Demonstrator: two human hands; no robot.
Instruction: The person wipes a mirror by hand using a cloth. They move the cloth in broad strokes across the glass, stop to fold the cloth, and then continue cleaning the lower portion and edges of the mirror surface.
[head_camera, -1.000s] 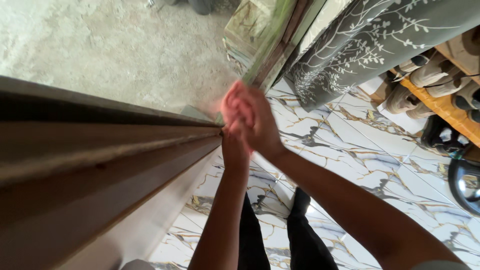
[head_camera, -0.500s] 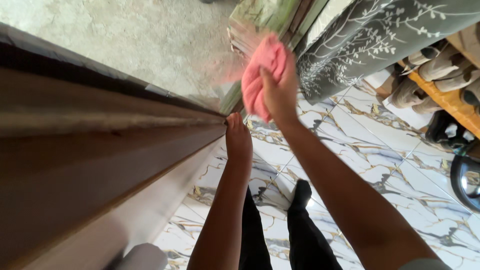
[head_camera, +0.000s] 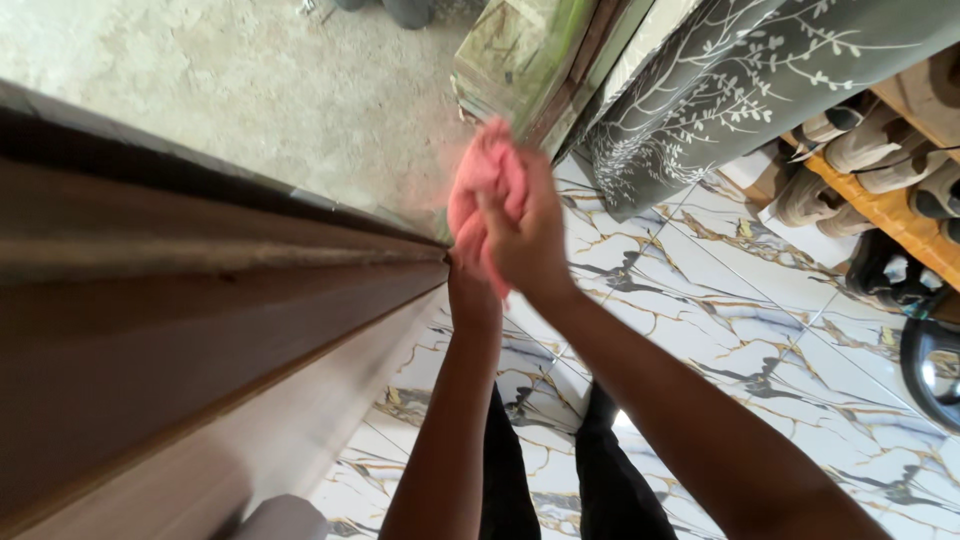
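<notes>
My right hand (head_camera: 525, 245) grips a bunched pink cloth (head_camera: 480, 180) and presses it against the glass pane (head_camera: 250, 100) just above the brown wooden frame (head_camera: 200, 300). My left hand (head_camera: 468, 290) rests at the frame's edge, just below the cloth; most of it is hidden behind my right hand. Whether its fingers hold anything cannot be made out.
A grey leaf-patterned curtain (head_camera: 730, 90) hangs at the upper right. Several shoes sit on a wooden rack (head_camera: 880, 210) at the right. A dark wheel (head_camera: 930, 370) shows at the right edge. White marble-patterned tiles (head_camera: 720, 300) cover the floor around my dark trouser legs (head_camera: 560, 470).
My right hand with the pink cloth swept up and to the right along the glass, then came back down and left toward my left hand. The left hand stayed at the frame.
</notes>
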